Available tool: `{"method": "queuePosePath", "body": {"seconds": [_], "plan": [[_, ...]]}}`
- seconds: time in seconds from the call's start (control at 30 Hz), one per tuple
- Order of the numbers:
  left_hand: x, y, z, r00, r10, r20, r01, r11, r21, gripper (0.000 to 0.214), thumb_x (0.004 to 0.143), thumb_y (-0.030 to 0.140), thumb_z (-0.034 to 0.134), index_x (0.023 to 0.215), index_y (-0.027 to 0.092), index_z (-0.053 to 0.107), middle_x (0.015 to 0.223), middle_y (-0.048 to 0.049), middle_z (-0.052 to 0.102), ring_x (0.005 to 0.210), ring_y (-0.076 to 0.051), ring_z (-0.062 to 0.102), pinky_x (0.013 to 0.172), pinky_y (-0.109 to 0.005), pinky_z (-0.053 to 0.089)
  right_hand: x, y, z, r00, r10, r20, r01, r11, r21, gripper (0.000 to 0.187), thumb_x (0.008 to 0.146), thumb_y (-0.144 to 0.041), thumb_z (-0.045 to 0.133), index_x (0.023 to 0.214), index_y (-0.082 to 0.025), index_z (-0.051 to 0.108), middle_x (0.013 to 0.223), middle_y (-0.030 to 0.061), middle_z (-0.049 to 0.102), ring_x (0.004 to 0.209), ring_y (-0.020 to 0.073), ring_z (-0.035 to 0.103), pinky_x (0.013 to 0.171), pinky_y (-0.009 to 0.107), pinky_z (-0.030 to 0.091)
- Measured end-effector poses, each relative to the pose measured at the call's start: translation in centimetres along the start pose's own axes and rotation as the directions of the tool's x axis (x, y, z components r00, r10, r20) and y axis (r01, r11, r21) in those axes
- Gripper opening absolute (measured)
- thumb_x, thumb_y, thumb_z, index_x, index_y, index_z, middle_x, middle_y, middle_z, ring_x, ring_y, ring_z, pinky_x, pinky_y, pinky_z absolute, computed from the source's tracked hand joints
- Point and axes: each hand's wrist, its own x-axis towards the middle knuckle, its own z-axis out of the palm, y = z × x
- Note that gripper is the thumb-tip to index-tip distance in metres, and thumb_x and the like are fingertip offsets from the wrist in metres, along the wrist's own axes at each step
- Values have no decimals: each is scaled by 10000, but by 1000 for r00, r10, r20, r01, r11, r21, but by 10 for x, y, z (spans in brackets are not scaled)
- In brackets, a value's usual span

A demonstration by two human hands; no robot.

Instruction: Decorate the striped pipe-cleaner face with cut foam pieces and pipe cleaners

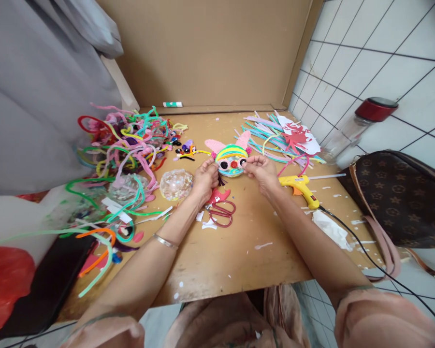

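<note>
A round craft face (pixel 232 158) of coiled coloured pipe cleaners, with pink ears, two googly eyes and a red nose, lies on the wooden table (pixel 239 251). My left hand (pixel 205 180) pinches its left edge with closed fingers. My right hand (pixel 261 172) pinches its right edge the same way. Red-handled scissors (pixel 221 212) lie just below my left hand, beside pink and white paper scraps.
A tangled heap of pipe cleaners (pixel 126 145) fills the left side, with a clear bag of sequins (pixel 176 184). Straight pipe cleaners and red paper cutouts (pixel 293 137) lie far right. A yellow glue gun (pixel 300 186), a brown handbag (pixel 402 198), a red-capped bottle (pixel 362 121) and a black phone (pixel 50 285) are nearby.
</note>
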Motion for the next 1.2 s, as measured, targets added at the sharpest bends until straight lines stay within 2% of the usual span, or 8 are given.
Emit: {"method": "queuePosePath", "body": {"seconds": [0.3, 0.6, 0.83, 0.97, 1.2], "plan": [[1, 0, 0, 1000, -20, -13, 19, 1000, -16, 257, 798, 178, 706, 869, 207, 461, 465, 155, 274, 342, -11, 162, 362, -121, 109, 1, 0, 2, 1000, -6, -9, 6, 1000, -20, 176, 567, -181, 723, 626, -192, 558, 497, -55, 578, 492, 93, 550, 471, 191, 377], [2, 0, 1, 1000, -12, -8, 12, 1000, -15, 232, 809, 163, 680, 890, 209, 467, 454, 156, 277, 334, -14, 161, 359, -123, 110, 0, -3, 6, 999, 21, -45, -21, 1000, -6, 138, 598, -140, 684, 603, -189, 555, 458, -63, 559, 457, 75, 528, 455, 177, 375], [1, 0, -1, 1000, -18, 2, 18, 1000, -10, 273, 788, 181, 714, 884, 209, 460, 462, 158, 275, 339, -12, 164, 361, -119, 116, 2, -1, 5, 999, 25, -45, -25, 1000, -7, 131, 613, -117, 681, 605, -183, 568, 452, -65, 564, 452, 75, 537, 438, 164, 372], [1, 0, -1, 1000, -5, 1, 5, 1000, -12, 245, 806, 156, 675, 870, 211, 445, 451, 155, 280, 335, -19, 163, 357, -121, 122, 2, 0, 2, 999, 24, -30, -24, 1000, 6, 109, 644, -94, 666, 615, -172, 595, 453, -64, 571, 457, 68, 550, 440, 150, 384], [1, 0, 0, 1000, -5, 6, 5, 1000, -6, 197, 820, 144, 647, 882, 203, 469, 452, 154, 281, 327, -17, 172, 360, -121, 107, -1, -5, -1, 991, 134, -2, -133, 989, 70, 138, 706, -45, 607, 637, -164, 606, 507, -66, 609, 443, 42, 568, 445, 130, 411]]}}
